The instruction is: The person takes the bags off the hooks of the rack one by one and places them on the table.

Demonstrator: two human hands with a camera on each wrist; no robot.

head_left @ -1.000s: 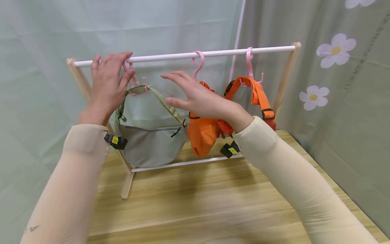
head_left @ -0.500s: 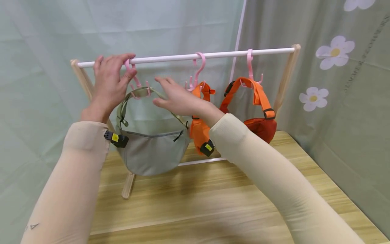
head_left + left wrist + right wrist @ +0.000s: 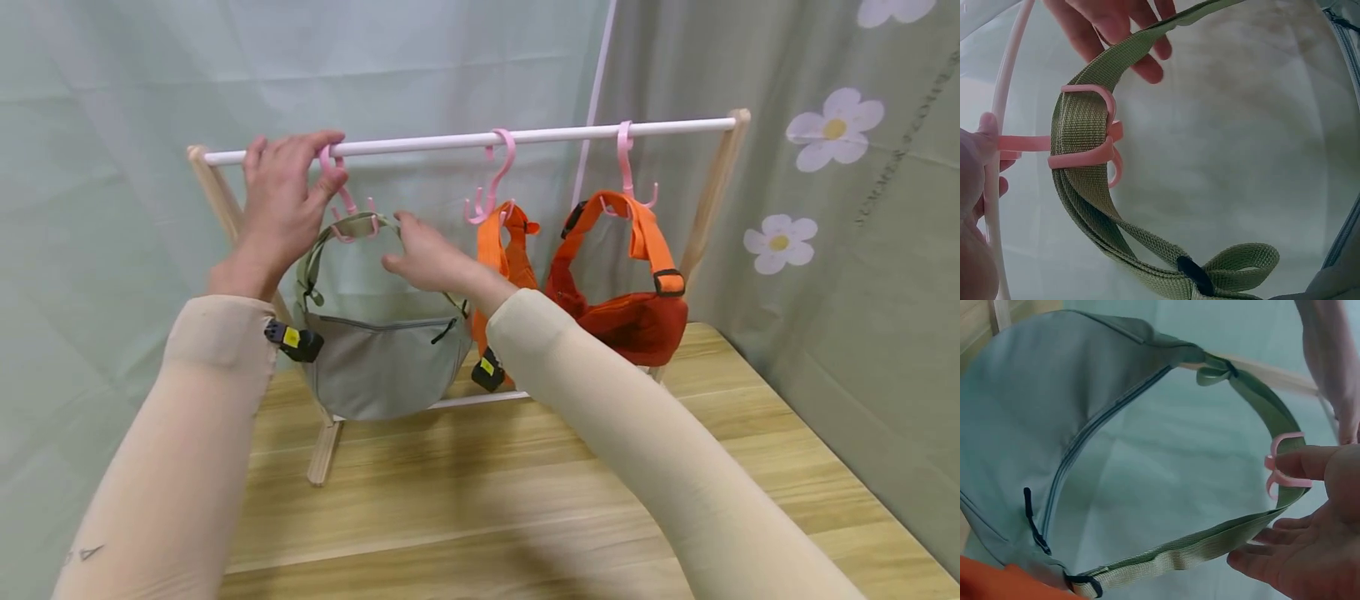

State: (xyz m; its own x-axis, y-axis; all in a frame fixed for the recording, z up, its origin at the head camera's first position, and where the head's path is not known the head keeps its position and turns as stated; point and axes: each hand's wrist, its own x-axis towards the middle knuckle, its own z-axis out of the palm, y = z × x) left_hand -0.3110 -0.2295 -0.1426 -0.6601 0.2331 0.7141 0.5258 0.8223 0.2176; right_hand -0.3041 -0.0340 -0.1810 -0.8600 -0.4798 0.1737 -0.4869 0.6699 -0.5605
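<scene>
A grey-green crossbody bag (image 3: 390, 367) hangs by its green strap (image 3: 1085, 134) from a pink hook (image 3: 1082, 157) at the left end of a rack's white rod (image 3: 427, 145). My left hand (image 3: 281, 204) grips the rod at this hook, thumb in front and fingers behind. My right hand (image 3: 431, 254) is at the right side of the strap's top. In the right wrist view, the thumb of my right hand (image 3: 1329, 512) overlaps the pink hook, and its loosely spread fingers reach beneath the strap. The bag's zipper (image 3: 1094, 425) is closed.
To the right, an orange bag (image 3: 491, 258) and a red-orange bag (image 3: 637, 321) hang from two more pink hooks. The rack's wooden legs (image 3: 324, 454) stand on a wood-grain table (image 3: 420, 508). Pale curtains (image 3: 450, 58) surround it, the right one printed with daisies.
My right hand has moved left and down from in front of the orange bag to the green strap. My left hand keeps its place at the hook. The grey-green bag has swung slightly.
</scene>
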